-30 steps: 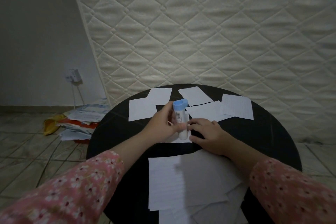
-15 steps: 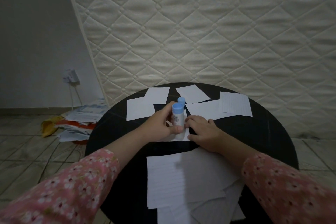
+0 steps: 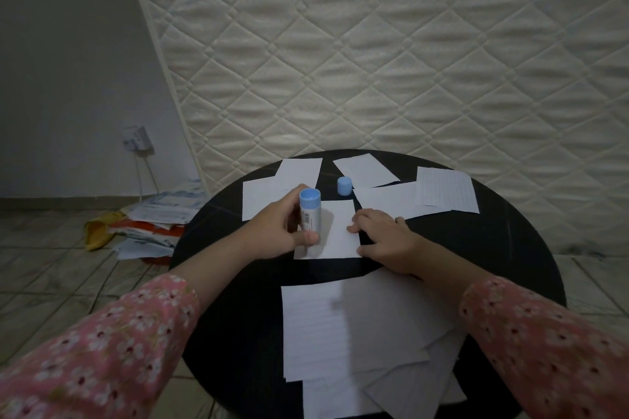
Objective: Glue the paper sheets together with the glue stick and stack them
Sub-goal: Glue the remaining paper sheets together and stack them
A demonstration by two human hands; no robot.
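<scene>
**Mia:** Fingers of the left hand are curled round the glue stick. They hold it by its middle, standing up, with its low end down on the small paper sheet.

**Ben:** What about the right hand?

**Mia:** Its fingers lie almost flat and a bit spread. The tips press on the right edge of that same sheet, so it stays put.

**Ben:** Where is the sheet?

**Mia:** Near the middle of the round black worktop. More small sheets lie by the far edge. A pile of bigger sheets lies at the near edge. The little blue cap stands alone near the far edge, so the stick is open.

**Ben:** Is the paper hard to handle?

**Mia:** I think so. It looks thin, light and floppy. It could slide on the smooth worktop or crumple if you rub hard. Holding it flat by one edge seems best.

**Ben:** And the stick?

**Mia:** It looks stiff, light and smooth. Grab it round the middle, like now. The glue end is soft and sticky, so I would keep fingers off it.

**Ben:** What could go wrong?

**Mia:** The sheet may stick to the glue and lift up with it.
</scene>
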